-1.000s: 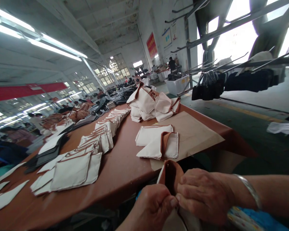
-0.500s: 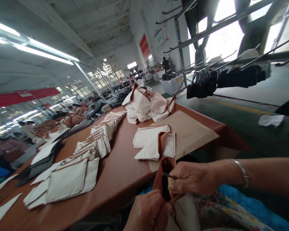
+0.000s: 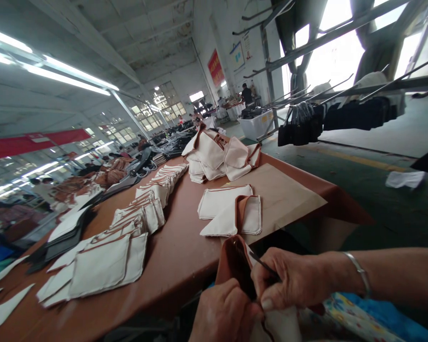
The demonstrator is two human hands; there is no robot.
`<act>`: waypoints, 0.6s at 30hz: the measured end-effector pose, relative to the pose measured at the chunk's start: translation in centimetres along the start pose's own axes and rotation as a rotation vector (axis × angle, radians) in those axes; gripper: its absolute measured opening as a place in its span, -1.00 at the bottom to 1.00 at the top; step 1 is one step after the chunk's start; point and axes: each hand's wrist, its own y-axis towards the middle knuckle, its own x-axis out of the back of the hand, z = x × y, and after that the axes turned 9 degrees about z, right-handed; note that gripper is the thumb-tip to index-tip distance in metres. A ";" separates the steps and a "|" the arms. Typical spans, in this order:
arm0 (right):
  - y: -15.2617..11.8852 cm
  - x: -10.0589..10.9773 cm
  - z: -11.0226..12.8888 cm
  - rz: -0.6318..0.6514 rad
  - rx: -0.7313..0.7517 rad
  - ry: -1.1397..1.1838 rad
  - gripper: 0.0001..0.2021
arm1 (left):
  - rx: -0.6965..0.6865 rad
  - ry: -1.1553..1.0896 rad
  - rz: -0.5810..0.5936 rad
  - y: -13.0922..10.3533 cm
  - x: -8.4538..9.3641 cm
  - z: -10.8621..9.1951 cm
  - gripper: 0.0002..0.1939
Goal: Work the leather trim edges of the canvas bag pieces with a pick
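At the table's near edge, my left hand [image 3: 223,308] is closed around a pouch piece [image 3: 230,260] with brown leather-like and off-white sides. Its brown side stands up as an open fold above my fingers. My right hand [image 3: 292,275], a silver bangle on its wrist, grips a slim dark pointed metal tool [image 3: 266,265]. The tool's tip points up and left, beside the pouch's edge; its handle is hidden in the fingers. Those right fingertips also touch the off-white cloth near my left hand. Just beyond lie two off-white pouch pieces [image 3: 223,202], one folded to show brown.
Rows of off-white pouch pieces [image 3: 100,266] run along the left of the brown table [image 3: 178,247]. A heap of more pieces [image 3: 210,154] lies at the far end, near brown paper [image 3: 285,194]. A metal rack [image 3: 342,88] with dark bags stands right.
My right hand has moved slightly right and down, and more of the dark tool shows. The held pouch piece has opened wider and tilted left. My left hand stays closed on it.
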 end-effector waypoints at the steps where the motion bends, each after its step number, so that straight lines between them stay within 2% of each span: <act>1: -0.1 0.2 -0.2 0.019 -0.017 -0.022 -0.71 | 0.041 -0.124 0.037 0.0 0.2 -0.2 -0.62; 4: -0.3 0.7 0.3 0.087 -0.034 -0.027 -0.64 | 0.245 -0.526 0.123 -0.2 1.3 -1.4 -0.43; 7: -0.1 0.8 1.3 0.113 0.014 0.029 -0.62 | 0.451 -0.776 0.063 -0.5 2.2 -2.3 -0.24; 10: 0.3 0.6 1.2 0.106 0.094 0.066 -0.62 | 0.533 -0.944 0.042 -0.7 2.4 -2.1 -0.10; 12: 0.5 0.6 0.6 0.095 0.114 0.066 -0.63 | 0.523 -0.899 0.071 -0.8 2.5 -1.6 -0.18; 16: 0.6 0.6 -0.2 0.058 0.105 0.059 -0.66 | 0.461 -0.905 0.236 -1.1 3.1 -0.6 -0.46; 18: 0.6 0.5 -0.1 0.044 0.085 0.059 -0.67 | 0.440 -0.906 0.257 -1.3 3.1 -0.4 -0.53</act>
